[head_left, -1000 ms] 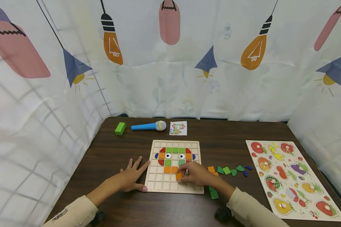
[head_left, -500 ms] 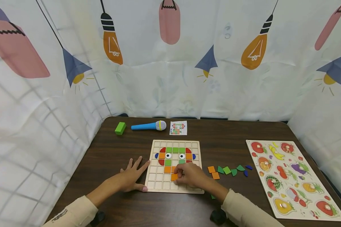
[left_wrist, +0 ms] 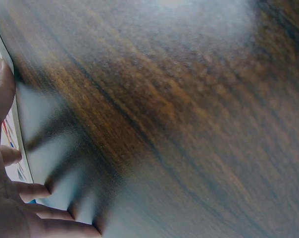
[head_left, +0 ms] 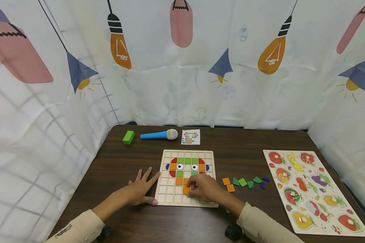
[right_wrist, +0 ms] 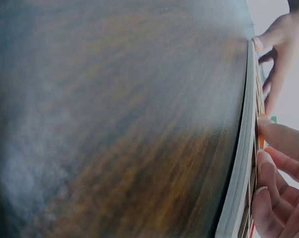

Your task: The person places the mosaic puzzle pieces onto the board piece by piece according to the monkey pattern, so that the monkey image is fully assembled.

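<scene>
In the head view a wooden grid board point(head_left: 170, 199) lies on the table, bearing a face pattern of coloured tiles. My right hand point(head_left: 204, 187) is over its lower right part, thumb and fingers pinching an orange square tile point(head_left: 186, 190) just below a row of orange tiles point(head_left: 179, 181). The right wrist view shows the tile point(right_wrist: 261, 134) edge-on at the thumb tip, close over the board. My left hand point(head_left: 141, 189) lies flat with fingers spread on the table; its thumb and index fingertips are at the board's left edge.
Right of the board lie loose orange tiles point(head_left: 230, 188), green tiles point(head_left: 242, 182) and blue pieces point(head_left: 263, 185). A fruit puzzle board point(head_left: 316, 192) covers the right side. Along the back are a green block point(head_left: 128, 137), a toy microphone point(head_left: 158, 135) and a pattern card point(head_left: 190, 137).
My right hand has slid left with the orange tile by about one square, then stayed there. Its forearm now covers most of the lower green tiles. The left hand has not moved.
</scene>
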The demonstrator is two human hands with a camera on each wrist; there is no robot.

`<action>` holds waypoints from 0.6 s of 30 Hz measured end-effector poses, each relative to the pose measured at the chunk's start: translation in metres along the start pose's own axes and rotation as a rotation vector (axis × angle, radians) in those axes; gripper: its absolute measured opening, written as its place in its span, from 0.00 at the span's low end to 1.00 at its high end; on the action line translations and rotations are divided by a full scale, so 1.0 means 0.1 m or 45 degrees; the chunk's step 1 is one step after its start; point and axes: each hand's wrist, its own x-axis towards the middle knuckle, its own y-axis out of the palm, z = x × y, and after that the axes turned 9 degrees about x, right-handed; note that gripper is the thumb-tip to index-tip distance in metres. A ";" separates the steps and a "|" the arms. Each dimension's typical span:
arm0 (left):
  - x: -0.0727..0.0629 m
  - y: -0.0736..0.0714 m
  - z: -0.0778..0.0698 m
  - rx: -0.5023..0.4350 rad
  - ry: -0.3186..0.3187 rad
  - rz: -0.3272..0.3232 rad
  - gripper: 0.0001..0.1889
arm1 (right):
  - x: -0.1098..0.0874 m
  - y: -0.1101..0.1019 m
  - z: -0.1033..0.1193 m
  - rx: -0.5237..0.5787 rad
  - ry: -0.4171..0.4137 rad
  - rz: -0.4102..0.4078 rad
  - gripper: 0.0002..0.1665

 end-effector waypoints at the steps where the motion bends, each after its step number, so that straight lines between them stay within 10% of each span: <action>1: 0.00 0.00 0.00 0.003 0.000 0.000 0.56 | 0.00 0.00 0.00 0.000 0.000 -0.004 0.11; 18: 0.00 -0.02 -0.01 0.019 -0.012 0.011 0.56 | 0.01 -0.04 -0.04 -0.035 -0.006 0.016 0.11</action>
